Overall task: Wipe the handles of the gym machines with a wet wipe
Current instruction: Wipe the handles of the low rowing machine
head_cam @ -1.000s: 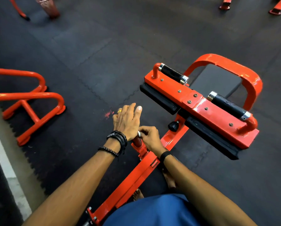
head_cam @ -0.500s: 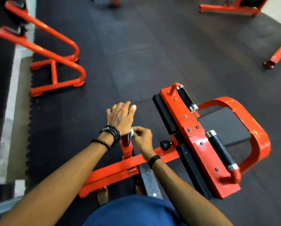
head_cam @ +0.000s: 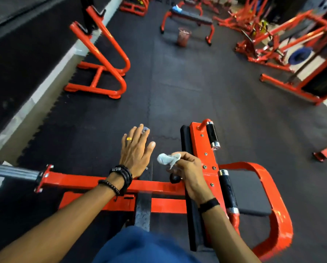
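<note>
A crumpled wipe [head_cam: 167,158] was pinched in the right hand [head_cam: 189,171], just above the orange bar [head_cam: 158,186]. The left hand [head_cam: 135,154] was held flat beside it, fingers straight.

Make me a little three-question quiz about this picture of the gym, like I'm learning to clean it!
1. True or false: the right hand pinches a crumpled grey wet wipe.
2. What colour is the ring on the left hand? A gold, B blue, C green.
3. Fill in: the two black cylindrical handles with chrome ends sit on an ______ metal plate.

Key: 1 true; 2 A; 3 orange.
</note>
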A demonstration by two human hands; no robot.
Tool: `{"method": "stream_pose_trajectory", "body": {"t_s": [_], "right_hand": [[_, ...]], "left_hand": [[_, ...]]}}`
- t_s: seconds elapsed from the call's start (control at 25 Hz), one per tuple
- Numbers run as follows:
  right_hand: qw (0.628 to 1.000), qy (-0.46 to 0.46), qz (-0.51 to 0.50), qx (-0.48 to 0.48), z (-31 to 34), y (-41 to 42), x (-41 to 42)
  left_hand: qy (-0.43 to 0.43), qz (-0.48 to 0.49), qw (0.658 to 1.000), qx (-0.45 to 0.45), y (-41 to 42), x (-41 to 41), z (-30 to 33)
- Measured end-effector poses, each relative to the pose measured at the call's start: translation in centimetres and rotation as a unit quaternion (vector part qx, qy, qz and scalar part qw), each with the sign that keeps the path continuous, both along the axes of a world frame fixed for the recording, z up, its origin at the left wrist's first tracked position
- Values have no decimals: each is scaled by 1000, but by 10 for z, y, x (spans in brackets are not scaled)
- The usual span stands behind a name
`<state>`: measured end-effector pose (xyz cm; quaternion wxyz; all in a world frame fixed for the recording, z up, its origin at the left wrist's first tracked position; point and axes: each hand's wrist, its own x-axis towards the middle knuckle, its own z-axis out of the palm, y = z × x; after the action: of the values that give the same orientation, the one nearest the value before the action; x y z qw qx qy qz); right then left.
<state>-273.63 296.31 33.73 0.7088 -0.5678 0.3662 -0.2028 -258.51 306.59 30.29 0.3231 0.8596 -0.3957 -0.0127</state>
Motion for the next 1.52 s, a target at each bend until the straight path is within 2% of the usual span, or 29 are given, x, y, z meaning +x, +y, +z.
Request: {"method": "stream_pose_trajectory", "body": {"t_s": [0.2, 0.32, 0.44, 0.64, 0.8, 0.88, 0.96, 1.08, 1.16, 1.28, 1.36, 1.44, 1.52], "right_hand": [[993, -29, 71, -93, 24, 20, -46], [985, -19, 81, -149, 20, 11, -96], [982, -40, 43, -182, 31, -2, -143], [980, -52, -20, -192, 42, -48, -195], [953, -21, -28, -300, 49, -77, -213], [935, 12, -1, -355, 42, -94, -212], [916, 29, 67, -395, 27, -108, -206], [884, -20, 175, -433, 6, -124, -195], [869, -48, 228, -437, -4, -144, -181], [835, -85, 275, -468, -17, -172, -162], [812, -117, 324, -471, -24, -168, -162], [765, -162, 407, -473, -29, -157, -179], [724, -190, 458, -479, -31, -159, -184]], "left_hand": [[37, 85, 994, -66, 40, -85, -11], [91, 113, 987, -70, 53, -156, -22], [105, 91, 989, -59, 60, -211, -24], [133, 94, 986, -36, 49, -242, -16], [126, 91, 987, -43, 30, -262, -17], [133, 105, 984, -49, 13, -270, -17], [138, 132, 980, -55, -3, -275, -21], [145, 182, 970, -70, -32, -278, -32], [166, 244, 950, -103, -56, -277, -38], [213, 324, 902, -191, -95, -299, -44], [269, 377, 854, -235, -114, -311, -44], [306, 425, 803, -284, -124, -322, -42], [303, 446, 777, -325, -131, -327, -36]]}}
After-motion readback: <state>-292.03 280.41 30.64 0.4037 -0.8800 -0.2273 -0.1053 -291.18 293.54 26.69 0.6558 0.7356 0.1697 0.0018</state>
